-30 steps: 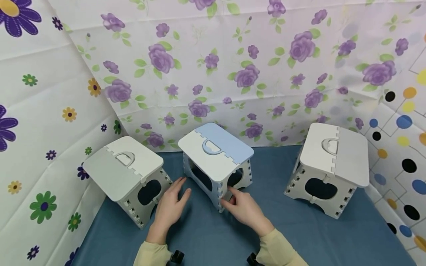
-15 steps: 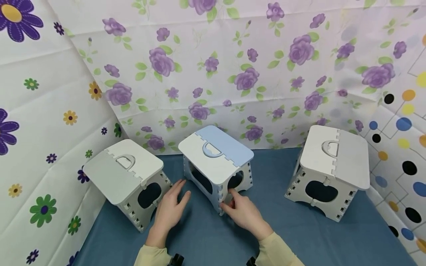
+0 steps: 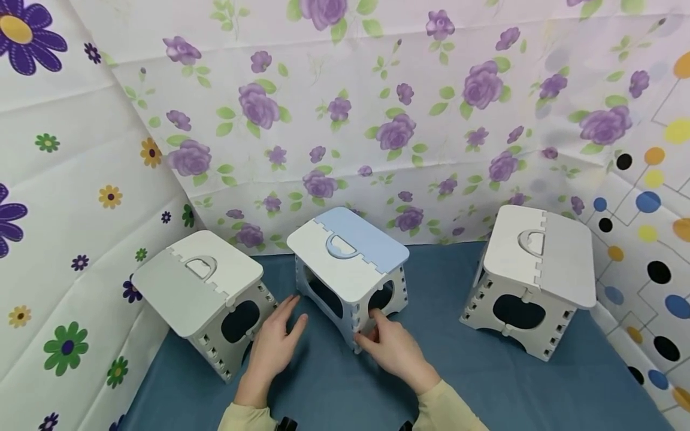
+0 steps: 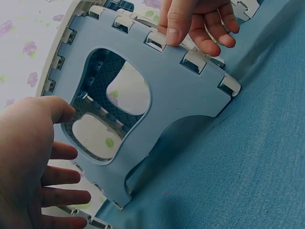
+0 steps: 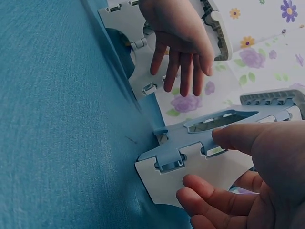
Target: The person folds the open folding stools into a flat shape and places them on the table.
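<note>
The middle folding step stool (image 3: 347,254) stands upright, with a white and light-blue top, a carry handle and blue-and-white legs. My right hand (image 3: 396,350) grips its near corner leg. The right thumb lies on the corner edge, and the right index finger reaches the end panel's opening. In the right wrist view, the other fingers of the right hand (image 5: 271,176) curl beside the white panel. My left hand (image 3: 272,344) is spread between this stool and the left stool, fingers relaxed. In the left wrist view, the left hand (image 4: 28,157) is in front of the blue side panel (image 4: 167,90).
A grey-and-white folding step stool (image 3: 199,281) stands at the left, close to my left hand. Another white-and-grey stool (image 3: 539,257) is at the right. All rest on a blue cloth (image 3: 334,395). A floral sheet (image 3: 323,120) hangs behind.
The view has tilted slightly, so the stools appear a little lower. Both hands keep nearly the same places; the right hand stays on the middle stool's leg.
</note>
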A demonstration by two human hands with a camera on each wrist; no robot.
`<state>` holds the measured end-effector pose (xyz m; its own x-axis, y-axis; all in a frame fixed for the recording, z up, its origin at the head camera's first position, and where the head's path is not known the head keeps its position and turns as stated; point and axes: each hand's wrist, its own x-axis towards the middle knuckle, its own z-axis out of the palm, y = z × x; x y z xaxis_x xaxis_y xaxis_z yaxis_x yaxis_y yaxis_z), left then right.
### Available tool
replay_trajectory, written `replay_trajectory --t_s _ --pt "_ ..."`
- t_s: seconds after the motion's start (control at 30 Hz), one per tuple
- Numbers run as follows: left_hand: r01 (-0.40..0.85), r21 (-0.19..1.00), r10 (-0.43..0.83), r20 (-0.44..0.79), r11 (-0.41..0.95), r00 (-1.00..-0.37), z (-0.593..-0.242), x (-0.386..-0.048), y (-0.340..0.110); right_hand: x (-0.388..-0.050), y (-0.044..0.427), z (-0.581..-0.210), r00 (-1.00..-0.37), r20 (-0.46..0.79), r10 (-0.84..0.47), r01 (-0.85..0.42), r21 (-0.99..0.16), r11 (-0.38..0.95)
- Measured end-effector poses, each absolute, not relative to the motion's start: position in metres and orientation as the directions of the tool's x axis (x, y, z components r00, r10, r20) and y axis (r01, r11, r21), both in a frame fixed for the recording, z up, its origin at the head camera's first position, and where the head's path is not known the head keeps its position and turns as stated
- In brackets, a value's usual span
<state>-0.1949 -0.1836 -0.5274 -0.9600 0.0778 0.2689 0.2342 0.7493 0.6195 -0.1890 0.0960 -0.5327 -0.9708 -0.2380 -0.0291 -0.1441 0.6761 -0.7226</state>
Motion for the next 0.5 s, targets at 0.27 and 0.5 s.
replay_trajectory --t_s 0.27,0.5 --pt "0.238 0.623 0.085 0.265 0.745 -0.960 -0.5280 -0.1961 -0.1839 -0.1871 0.0958 -0.5303 -0.977 -0.001 -0.211 -0.151 -0.696 0.702" --pt "0.238 0.627 0.088 0.261 0.742 -0.961 -0.5281 -0.1963 -0.1852 -0.1857 0.0952 -0.5311 -0.981 -0.010 -0.196 -0.136 -0.685 0.716"
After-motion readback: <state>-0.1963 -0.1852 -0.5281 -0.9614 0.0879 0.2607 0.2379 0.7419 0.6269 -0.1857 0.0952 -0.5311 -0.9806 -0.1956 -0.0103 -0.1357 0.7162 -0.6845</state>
